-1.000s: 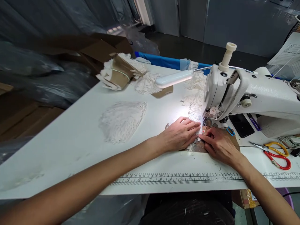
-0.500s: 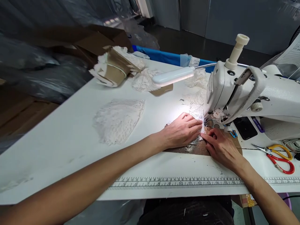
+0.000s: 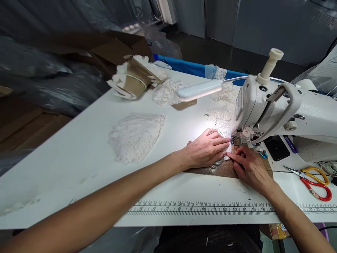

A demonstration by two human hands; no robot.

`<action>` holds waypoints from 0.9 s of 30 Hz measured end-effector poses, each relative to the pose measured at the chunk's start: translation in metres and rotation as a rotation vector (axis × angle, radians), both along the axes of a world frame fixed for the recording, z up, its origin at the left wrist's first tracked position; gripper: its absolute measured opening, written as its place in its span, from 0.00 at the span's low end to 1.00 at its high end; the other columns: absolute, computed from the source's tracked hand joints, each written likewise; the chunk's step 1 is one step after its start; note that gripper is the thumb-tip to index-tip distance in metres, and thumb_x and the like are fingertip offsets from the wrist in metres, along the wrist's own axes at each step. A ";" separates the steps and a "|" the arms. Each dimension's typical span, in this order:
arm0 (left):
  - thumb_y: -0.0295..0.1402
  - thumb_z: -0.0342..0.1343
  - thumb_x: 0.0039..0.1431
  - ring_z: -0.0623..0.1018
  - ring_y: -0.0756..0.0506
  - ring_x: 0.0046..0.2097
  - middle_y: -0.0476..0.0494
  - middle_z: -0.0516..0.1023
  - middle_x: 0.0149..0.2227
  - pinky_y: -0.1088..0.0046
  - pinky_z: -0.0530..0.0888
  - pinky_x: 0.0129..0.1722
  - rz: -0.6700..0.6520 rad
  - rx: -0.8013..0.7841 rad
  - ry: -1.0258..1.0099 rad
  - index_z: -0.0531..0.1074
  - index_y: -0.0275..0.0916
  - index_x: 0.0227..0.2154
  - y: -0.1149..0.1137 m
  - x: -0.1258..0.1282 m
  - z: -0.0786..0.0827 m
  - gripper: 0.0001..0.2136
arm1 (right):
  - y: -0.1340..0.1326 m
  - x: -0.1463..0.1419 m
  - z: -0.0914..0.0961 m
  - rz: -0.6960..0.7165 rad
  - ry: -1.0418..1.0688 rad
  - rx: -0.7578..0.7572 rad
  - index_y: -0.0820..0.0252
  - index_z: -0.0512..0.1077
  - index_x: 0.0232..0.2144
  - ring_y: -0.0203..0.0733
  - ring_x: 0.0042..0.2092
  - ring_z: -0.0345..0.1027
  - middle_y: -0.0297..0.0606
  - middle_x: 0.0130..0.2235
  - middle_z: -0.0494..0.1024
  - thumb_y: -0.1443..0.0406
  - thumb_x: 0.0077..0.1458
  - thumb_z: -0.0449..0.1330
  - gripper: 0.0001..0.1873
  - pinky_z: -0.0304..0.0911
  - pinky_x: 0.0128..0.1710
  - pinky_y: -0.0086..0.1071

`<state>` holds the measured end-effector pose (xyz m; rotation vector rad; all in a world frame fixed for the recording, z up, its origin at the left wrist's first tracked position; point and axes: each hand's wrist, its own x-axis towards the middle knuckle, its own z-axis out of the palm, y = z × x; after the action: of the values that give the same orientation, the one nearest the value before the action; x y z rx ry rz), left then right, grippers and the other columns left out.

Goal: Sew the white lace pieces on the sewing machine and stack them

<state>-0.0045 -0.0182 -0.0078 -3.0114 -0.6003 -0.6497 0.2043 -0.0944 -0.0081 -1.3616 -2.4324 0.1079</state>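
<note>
My left hand (image 3: 206,149) lies flat on a piece of white lace fabric (image 3: 222,123), fingers stretched toward the needle area of a white sewing machine (image 3: 249,105). It covers much of the lace. My right hand (image 3: 250,170) is just right of it, thumb and forefinger closed on the lace's near edge beside the presser foot. Its other fingers are curled under. Beneath both hands is a brown, shiny plate (image 3: 225,170) set in the white table. More lace runs back from the needle, lit by a lamp (image 3: 200,90).
A lace panel (image 3: 137,137) lies at left. Behind it stand a tied lace bundle (image 3: 131,79) and loose lace (image 3: 168,92). Scissors (image 3: 313,178) and a phone (image 3: 277,147) rest at right. A printed ruler (image 3: 189,208) lines the front edge. Cardboard boxes (image 3: 34,123) are beyond the left edge.
The whole view has shifted slightly. Both hands keep nearly the same place at the needle, with the lace still under the left hand and between the right fingertips.
</note>
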 end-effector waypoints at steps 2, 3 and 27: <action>0.33 0.40 0.71 0.76 0.44 0.45 0.41 0.78 0.50 0.58 0.67 0.53 0.009 -0.012 -0.003 0.71 0.37 0.47 0.000 0.000 0.000 0.15 | 0.000 0.001 -0.002 0.002 0.046 0.004 0.58 0.76 0.46 0.41 0.35 0.68 0.42 0.39 0.73 0.73 0.57 0.53 0.18 0.70 0.36 0.34; 0.33 0.40 0.71 0.76 0.44 0.46 0.41 0.78 0.50 0.58 0.67 0.53 0.014 -0.012 -0.001 0.72 0.37 0.46 0.000 0.000 0.000 0.15 | 0.001 0.001 -0.003 0.007 0.066 0.010 0.58 0.76 0.46 0.41 0.36 0.69 0.42 0.39 0.73 0.73 0.57 0.53 0.18 0.70 0.37 0.34; 0.28 0.42 0.70 0.74 0.48 0.37 0.45 0.78 0.38 0.53 0.68 0.55 0.027 0.173 -0.011 0.72 0.38 0.32 -0.008 0.008 -0.003 0.14 | 0.001 0.006 -0.002 0.011 0.051 -0.021 0.58 0.75 0.48 0.42 0.38 0.69 0.43 0.42 0.73 0.71 0.60 0.54 0.16 0.71 0.39 0.36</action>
<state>0.0034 -0.0262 -0.0104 -2.8366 -0.5529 -0.6795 0.2107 -0.0933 -0.0106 -1.3377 -2.4037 0.1695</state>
